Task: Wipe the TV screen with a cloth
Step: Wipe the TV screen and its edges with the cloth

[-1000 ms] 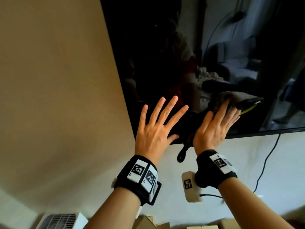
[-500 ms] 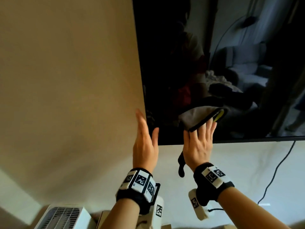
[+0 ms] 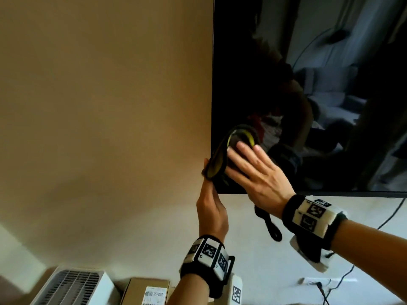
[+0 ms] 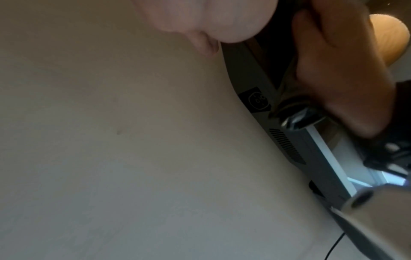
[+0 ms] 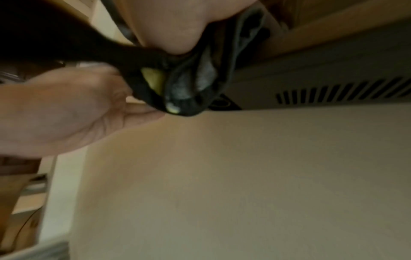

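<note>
The black TV screen (image 3: 308, 84) hangs on the wall and fills the right of the head view. A dark cloth (image 3: 220, 159) with a yellow edge lies on the screen's lower left corner and bulges past the TV's left edge. My right hand (image 3: 253, 170) presses it flat against the glass with straight fingers. A black strap (image 3: 271, 225) hangs from the cloth below that hand. My left hand (image 3: 210, 203) stands edge-on at the TV's left edge, fingers straight, fingertips touching the cloth's outer fold. In the right wrist view the bunched cloth (image 5: 189, 84) sits beside the left hand (image 5: 66, 109).
A beige wall (image 3: 99, 106) runs left of the TV. Below stand a white appliance with a grille (image 3: 72, 287) and a cardboard box (image 3: 147, 291). A black cable (image 3: 392, 219) drops from the TV's bottom edge at the right. Vents (image 5: 333, 91) line the TV's underside.
My right hand has slid the cloth leftward along the bottom of the screen to its lower left corner. My left hand came off the glass and turned edge-on at the TV's left edge.
</note>
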Available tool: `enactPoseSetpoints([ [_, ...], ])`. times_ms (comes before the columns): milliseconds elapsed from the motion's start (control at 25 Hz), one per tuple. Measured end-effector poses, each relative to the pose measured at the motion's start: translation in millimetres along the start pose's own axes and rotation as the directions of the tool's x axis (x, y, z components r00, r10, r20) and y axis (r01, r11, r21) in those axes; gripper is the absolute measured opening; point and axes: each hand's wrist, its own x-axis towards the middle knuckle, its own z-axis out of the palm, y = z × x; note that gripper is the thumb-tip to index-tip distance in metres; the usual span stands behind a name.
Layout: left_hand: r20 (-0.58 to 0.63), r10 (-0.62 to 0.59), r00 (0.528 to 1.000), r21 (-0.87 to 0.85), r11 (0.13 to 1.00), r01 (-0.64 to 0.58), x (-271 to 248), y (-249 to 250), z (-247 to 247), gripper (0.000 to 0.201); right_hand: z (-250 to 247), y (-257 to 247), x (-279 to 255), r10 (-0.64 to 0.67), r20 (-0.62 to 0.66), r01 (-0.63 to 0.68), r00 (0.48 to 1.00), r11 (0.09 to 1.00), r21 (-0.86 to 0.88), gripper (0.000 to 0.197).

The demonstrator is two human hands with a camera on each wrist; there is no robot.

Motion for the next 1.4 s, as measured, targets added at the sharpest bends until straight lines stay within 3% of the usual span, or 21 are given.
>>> enactPoseSetpoints([
  [120,-0.081,-0.021,0.997,-0.058,0.998,0.017,1,3,3,0.037,-3,-3,-3,-0.158,0.13,0.168,0.979,0.984,-0.067,0.062],
  [200,-0.071,0.049,0.996,-0.035,0.998,-0.051,0,6,1,0.045,-13,8,13,-0.077,0.064,0.08,0.995,0.995,-0.055,0.059],
  [280,-0.042,0.014,0.999,-0.068,0.998,-0.017,0,12,1,0.048,-19,9,25,0.0,0.031,0.001,1.0,0.999,-0.047,0.06],
  [440,-0.092,0.062,0.994,-0.027,0.998,-0.064,2,15,3,0.035,-18,6,19,-0.13,0.095,0.139,0.987,0.986,-0.094,0.062],
  [560,-0.081,-0.096,0.992,-0.093,0.992,0.088,9,31,9,0.046,-37,26,49,-0.011,-0.007,0.011,1.0,0.997,-0.074,0.057],
  [760,-0.127,-0.089,0.988,0.003,0.996,0.09,17,40,12,0.056,-68,58,101,0.211,-0.161,-0.217,0.964,0.976,-0.019,0.057],
  [960,-0.17,-0.018,0.985,0.095,0.995,0.034,35,62,15,0.048,-63,54,87,0.088,-0.083,-0.093,0.993,0.994,-0.055,0.055],
  [1160,-0.235,0.091,0.968,0.102,0.992,-0.069,69,86,22,0.046,-100,97,141,0.281,-0.22,-0.293,0.934,0.956,-0.021,0.05],
  [1400,-0.202,0.103,0.974,0.074,0.993,-0.09,87,108,17,0.051,-100,104,142,0.217,-0.205,-0.235,0.954,0.97,-0.068,0.047],
])
